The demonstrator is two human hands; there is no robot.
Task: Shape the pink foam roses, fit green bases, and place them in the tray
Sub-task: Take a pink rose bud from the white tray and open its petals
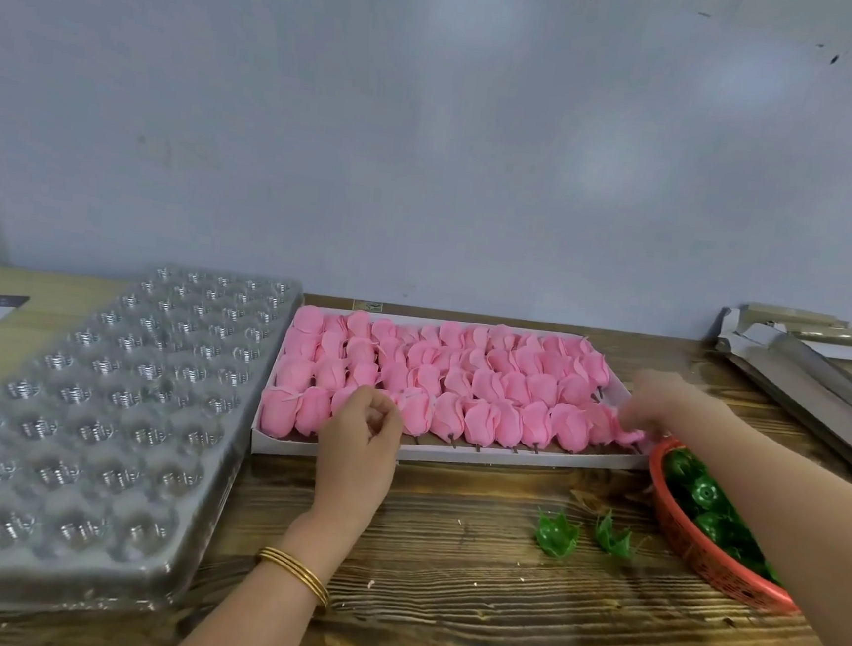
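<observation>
My left hand (pixel 360 435) hangs with its fingers loosely curled and nothing visible inside them, over the near edge of a shallow white box (pixel 453 457). My right hand (pixel 656 402) reaches to the right end of the box's front row. It is blurred, so I cannot tell whether its fingers pinch the last rose there or only touch it. The box is packed with pink foam roses (pixel 452 376) lying in rows on short dark stems. The clear plastic tray (pixel 96 422) (rows of round cups) lies just left of the box on the wooden table (pixel 442 582). Under my right forearm a red basket (pixel 702 558) holds green bases (pixel 705 494). Two loose bases (pixel 557 532) lie on the table just left of the basket. Gold bangles (pixel 296 571) circle my left wrist.
</observation>
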